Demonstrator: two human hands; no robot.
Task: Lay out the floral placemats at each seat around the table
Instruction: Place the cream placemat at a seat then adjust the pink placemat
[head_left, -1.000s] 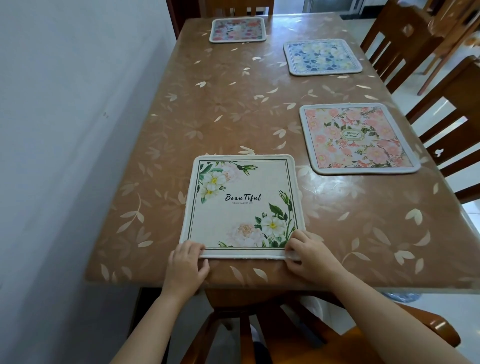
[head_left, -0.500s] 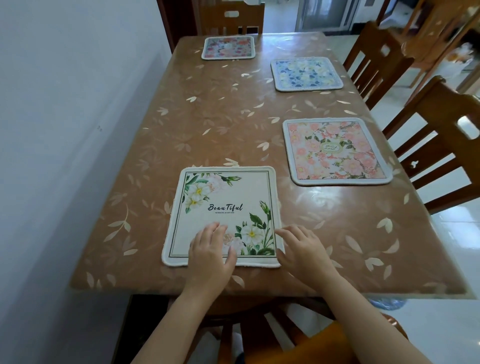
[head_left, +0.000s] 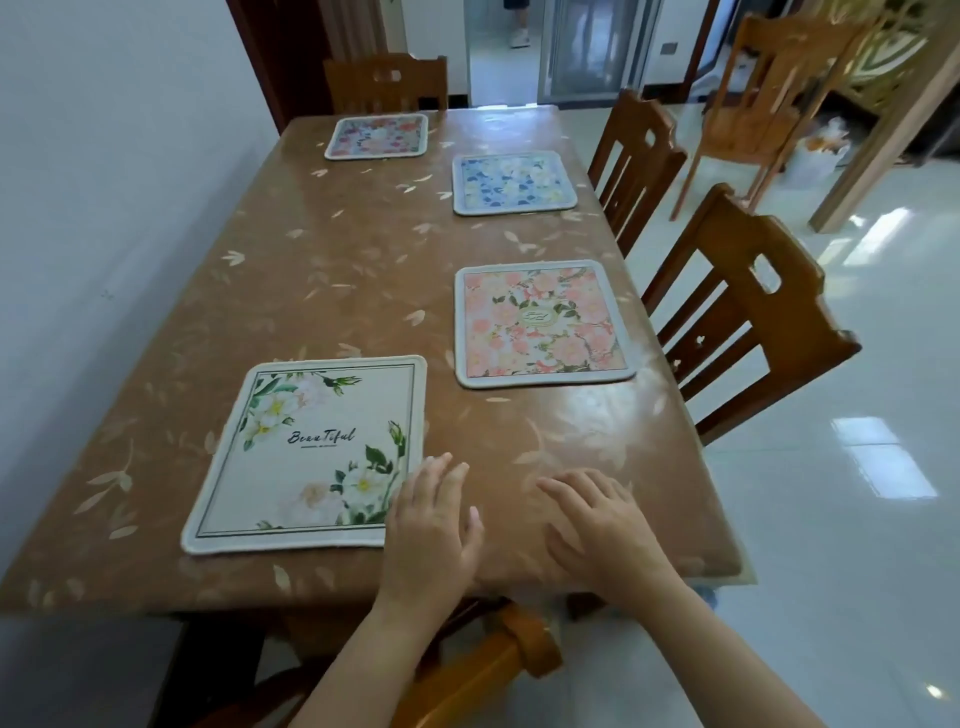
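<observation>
Loosely spread, left hand (head_left: 431, 525) and right hand (head_left: 597, 525) hover over leaf-print table (head_left: 363, 260) by wall (head_left: 104, 156)

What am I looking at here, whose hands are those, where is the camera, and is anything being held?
There is no machine here. A person works with bare hands, and the camera sits on their head, looking forward and down, so you see roughly what they see. The left hand and right hand are spread open at the near edge of the brown table. Neither holds anything. The left hand is at the near right corner of a white placemat printed with flowers and the word Beautiful. Three more floral mats lie flat. A pink placemat and a blue placemat sit along the right side by wooden chairs. A multicoloured placemat is at the far end.
</observation>
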